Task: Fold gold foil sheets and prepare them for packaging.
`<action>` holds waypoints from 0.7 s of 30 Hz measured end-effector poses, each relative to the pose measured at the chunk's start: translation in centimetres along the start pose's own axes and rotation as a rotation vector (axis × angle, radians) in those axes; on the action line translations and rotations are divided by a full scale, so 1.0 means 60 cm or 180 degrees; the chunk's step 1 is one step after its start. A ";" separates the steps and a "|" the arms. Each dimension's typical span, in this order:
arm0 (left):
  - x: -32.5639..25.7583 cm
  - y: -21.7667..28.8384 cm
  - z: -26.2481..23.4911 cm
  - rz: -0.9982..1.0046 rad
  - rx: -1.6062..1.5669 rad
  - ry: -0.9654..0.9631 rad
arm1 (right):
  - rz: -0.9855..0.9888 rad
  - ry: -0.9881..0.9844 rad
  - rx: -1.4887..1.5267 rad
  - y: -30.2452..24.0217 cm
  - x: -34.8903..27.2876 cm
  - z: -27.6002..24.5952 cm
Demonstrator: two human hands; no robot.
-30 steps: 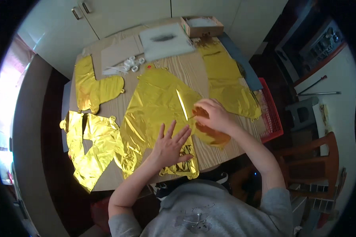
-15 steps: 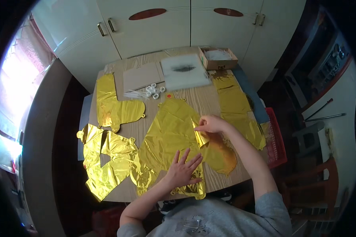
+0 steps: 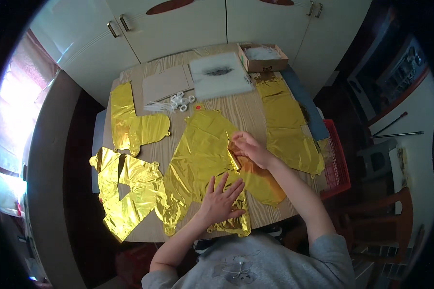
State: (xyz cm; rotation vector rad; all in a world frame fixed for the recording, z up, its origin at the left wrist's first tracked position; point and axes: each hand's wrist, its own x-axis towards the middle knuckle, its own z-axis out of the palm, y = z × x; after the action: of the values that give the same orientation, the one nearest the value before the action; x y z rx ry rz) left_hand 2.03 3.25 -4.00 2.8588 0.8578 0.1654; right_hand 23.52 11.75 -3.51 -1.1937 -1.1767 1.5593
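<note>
A large flat gold foil balloon lies across the middle of the wooden tabletop, reaching its near edge. The left hand presses on it with fingers spread wide. The right hand pinches a folded edge of the same foil. More gold foil pieces lie toward the left edge.

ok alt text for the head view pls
A person flattens a gold foil balloon on a wooden table, left hand pressing it down, right hand pinching a fold. More gold foil balloons, a cardboard box and small white rings lie around.
</note>
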 end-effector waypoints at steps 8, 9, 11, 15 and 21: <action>-0.003 -0.001 0.002 -0.0031 -0.0072 0.0045 | 0.0244 0.0305 -0.1268 -0.031 0.040 -0.013; -0.002 -0.001 0.003 -0.0017 -0.0069 0.0032 | 0.0306 0.0135 -0.0833 -0.036 0.035 -0.014; -0.001 -0.002 0.003 0.0007 -0.0063 0.0007 | 0.0428 -0.0205 0.0037 -0.038 0.025 -0.014; -0.001 -0.002 0.004 0.0026 -0.0038 0.0028 | -0.0646 -0.0409 -0.2259 0.006 0.008 -0.013; -0.001 -0.003 0.001 0.0055 0.0040 -0.0010 | -0.1820 -0.0217 -0.3390 0.028 -0.008 -0.014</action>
State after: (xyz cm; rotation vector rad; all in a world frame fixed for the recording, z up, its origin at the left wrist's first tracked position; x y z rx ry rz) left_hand 1.89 3.37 -4.10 2.8779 0.8365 0.1579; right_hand 24.33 11.10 -5.15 -1.2272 -2.2720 0.4889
